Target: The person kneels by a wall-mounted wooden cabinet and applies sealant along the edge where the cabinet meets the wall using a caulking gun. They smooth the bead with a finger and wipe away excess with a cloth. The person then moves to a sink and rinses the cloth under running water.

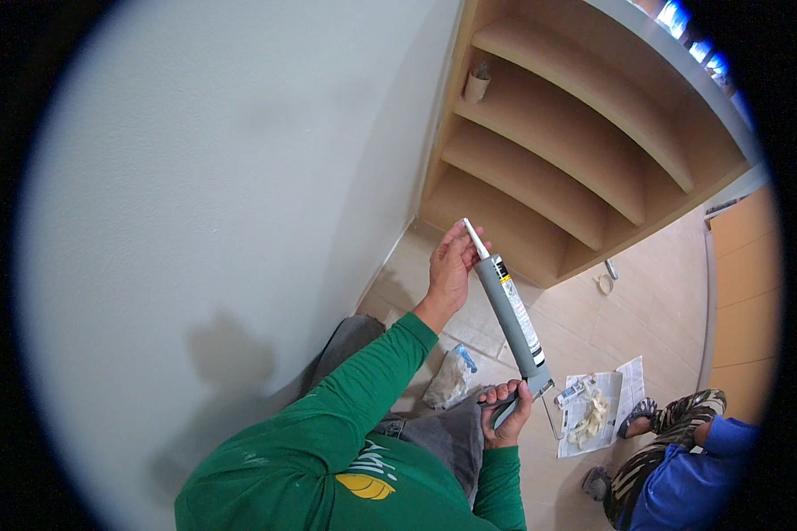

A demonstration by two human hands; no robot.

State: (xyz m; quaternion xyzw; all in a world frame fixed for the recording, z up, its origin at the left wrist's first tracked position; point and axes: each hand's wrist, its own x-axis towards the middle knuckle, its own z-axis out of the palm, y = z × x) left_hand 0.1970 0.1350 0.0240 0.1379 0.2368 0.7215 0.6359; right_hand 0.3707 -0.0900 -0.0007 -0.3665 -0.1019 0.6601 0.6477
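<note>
A grey caulking gun (501,305) slants up and away from me, loaded with a cartridge that has a black, white and yellow label. My right hand (511,416) is wrapped round its handle and trigger at the lower end. At the upper end, the fingers of my left hand (452,265) are closed on the white nozzle (475,239), touching it close to its tip. The nozzle points toward the corner where the wall (239,159) meets a wooden shelf unit (540,124). Some of my left fingers are partly hidden behind the nozzle.
A small cup-like container (476,84) stands on one shelf. On the tiled floor lie a roll of tape (604,284), a plastic bag (449,380) and newspaper (630,380) with crumpled pale material (589,423). Another person in blue (695,478) is at the lower right.
</note>
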